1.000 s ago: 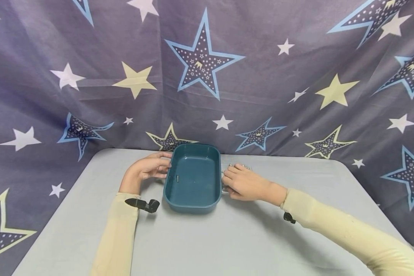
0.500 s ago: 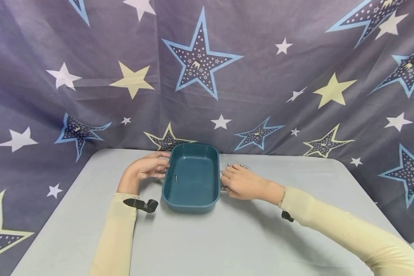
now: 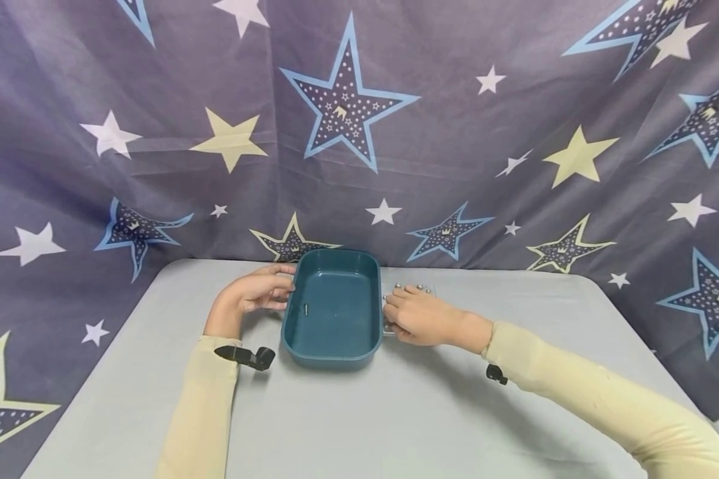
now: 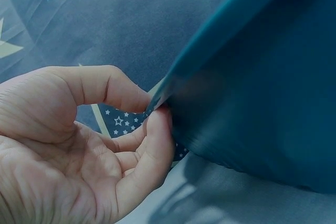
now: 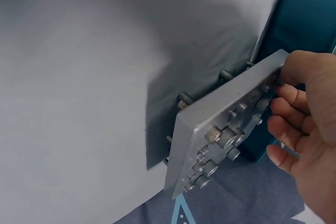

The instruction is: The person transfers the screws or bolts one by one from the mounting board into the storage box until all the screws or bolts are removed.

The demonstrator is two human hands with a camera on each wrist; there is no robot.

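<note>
Metal plate [image 5: 226,94]: silver-grey, thick, straight-edged; mixed-size bolts [image 5: 227,137] stud one face, threaded ends beyond. Sits at 3 o'clock of teal tray [image 3: 341,332]. Right hand [image 3: 422,319] curled at plate; grip hidden, can't tell. Left hand [image 3: 254,293], nearly closed, pinches tray rim, 10 o'clock. Small bolt [image 3: 306,309] inside, 9 o'clock.

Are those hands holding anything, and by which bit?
The left grip holds the bin by its left rim. The right grip is at the plate's end near the bin, but exactly what it pinches there is hidden.
</note>
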